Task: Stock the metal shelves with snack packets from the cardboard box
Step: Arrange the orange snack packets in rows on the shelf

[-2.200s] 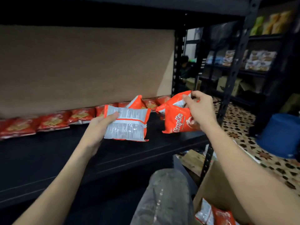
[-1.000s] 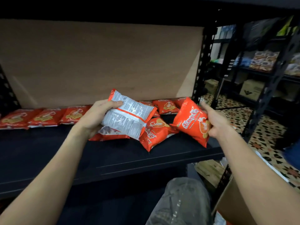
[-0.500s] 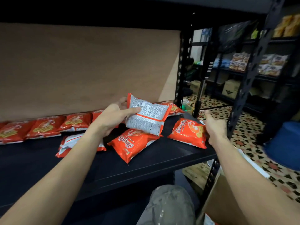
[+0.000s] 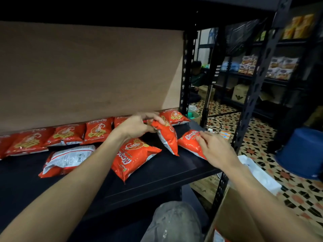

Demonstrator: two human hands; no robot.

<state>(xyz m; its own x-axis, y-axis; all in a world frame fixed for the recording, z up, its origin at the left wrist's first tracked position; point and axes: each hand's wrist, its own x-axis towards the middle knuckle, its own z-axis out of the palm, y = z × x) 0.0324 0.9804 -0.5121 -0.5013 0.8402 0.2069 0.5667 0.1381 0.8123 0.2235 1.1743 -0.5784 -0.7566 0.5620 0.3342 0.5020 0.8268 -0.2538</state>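
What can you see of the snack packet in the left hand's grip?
The snack packet is glossy orange-red film with a silvery-white strip along one edge; its print is too creased to read. It looks sealed and puffed. The left hand pinches its top edge, so it hangs tilted, lower corner pointing down-right close to the black shelf; whether it touches the board is unclear. Nothing else visibly holds it.

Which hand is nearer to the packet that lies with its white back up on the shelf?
Left. The left hand, gripping a tilted packet, is up and to the right of the white-backed packet. The right hand is farther right, near the end of the shelf.
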